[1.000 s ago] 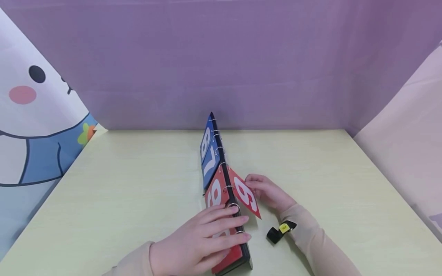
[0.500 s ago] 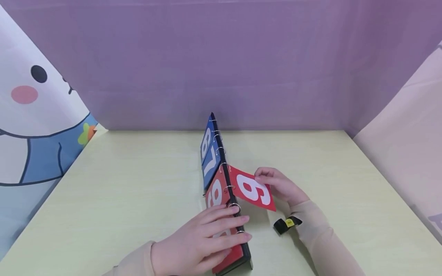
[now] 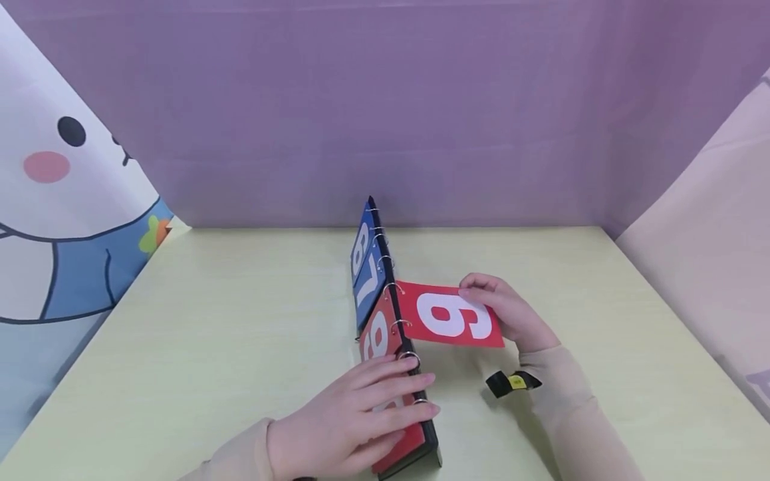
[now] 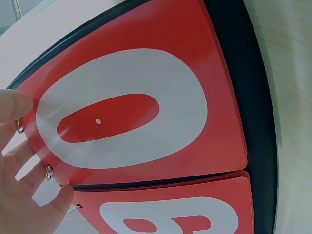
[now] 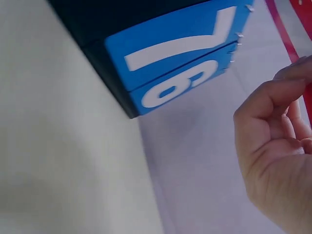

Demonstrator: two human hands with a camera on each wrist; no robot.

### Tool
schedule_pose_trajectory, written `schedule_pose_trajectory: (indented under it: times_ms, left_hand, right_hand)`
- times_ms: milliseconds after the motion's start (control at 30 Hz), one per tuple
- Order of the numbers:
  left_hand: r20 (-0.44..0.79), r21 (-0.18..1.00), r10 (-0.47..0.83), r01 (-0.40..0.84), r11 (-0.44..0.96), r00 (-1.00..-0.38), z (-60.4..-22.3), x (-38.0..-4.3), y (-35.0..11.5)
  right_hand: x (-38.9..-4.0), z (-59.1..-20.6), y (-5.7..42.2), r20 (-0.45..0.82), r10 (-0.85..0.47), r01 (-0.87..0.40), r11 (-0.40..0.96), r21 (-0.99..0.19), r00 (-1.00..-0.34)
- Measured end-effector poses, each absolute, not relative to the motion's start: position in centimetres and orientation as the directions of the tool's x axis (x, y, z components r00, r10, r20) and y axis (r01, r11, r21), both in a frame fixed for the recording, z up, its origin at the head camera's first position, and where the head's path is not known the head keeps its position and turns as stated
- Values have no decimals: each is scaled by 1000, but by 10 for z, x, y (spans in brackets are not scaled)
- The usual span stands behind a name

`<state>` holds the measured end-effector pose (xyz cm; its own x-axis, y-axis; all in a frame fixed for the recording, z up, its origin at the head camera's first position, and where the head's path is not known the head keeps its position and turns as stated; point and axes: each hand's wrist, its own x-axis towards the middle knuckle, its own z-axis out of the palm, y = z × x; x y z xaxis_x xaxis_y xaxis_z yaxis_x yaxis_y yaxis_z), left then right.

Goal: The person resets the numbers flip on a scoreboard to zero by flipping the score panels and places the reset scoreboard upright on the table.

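A tabletop flip scoreboard (image 3: 414, 347) with a black frame and ring-bound number cards stands lengthwise on the table. My left hand (image 3: 355, 414) rests across its near end, fingers fairly straight over the top edge and rings. Beneath it, the left wrist view shows a red card with a white 0 (image 4: 187, 112) and part of a red card with a white 6 (image 4: 224, 214). On the right side, my right hand (image 3: 511, 310) pinches the free edge of a red card with a white 6 or 9 (image 3: 445, 317), held out nearly level from its rings.
Blue cards reading 7 (image 5: 180, 46) and 6 or 9 (image 5: 178, 87) hang at the scoreboard's far end. A black strap with a yellow label (image 3: 514, 383) is at the right wrist. A purple cloth (image 3: 385, 113) backs the pale table (image 3: 252, 321).
My right hand has moved right and away from the scoreboard, swinging the red card up from hanging steeply to nearly level. The left hand has stayed in place.
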<state>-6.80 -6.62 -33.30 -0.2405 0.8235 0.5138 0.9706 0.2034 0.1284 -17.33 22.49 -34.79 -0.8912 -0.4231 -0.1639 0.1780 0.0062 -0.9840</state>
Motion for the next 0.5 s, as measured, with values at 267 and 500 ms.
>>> schedule_pose_trajectory:
  times_ms: [267, 500]
  left_hand:
    - [531, 115, 816, 974, 197, -228, -334, -68, -66]
    - [514, 149, 821, 969, 197, -246, -334, -69, -66]
  right_hand:
    - [-166, -323, 231, -161, -408, 193, -38, -980, -899]
    - [-152, -301, 242, -28, -408, 90, -134, -987, -913]
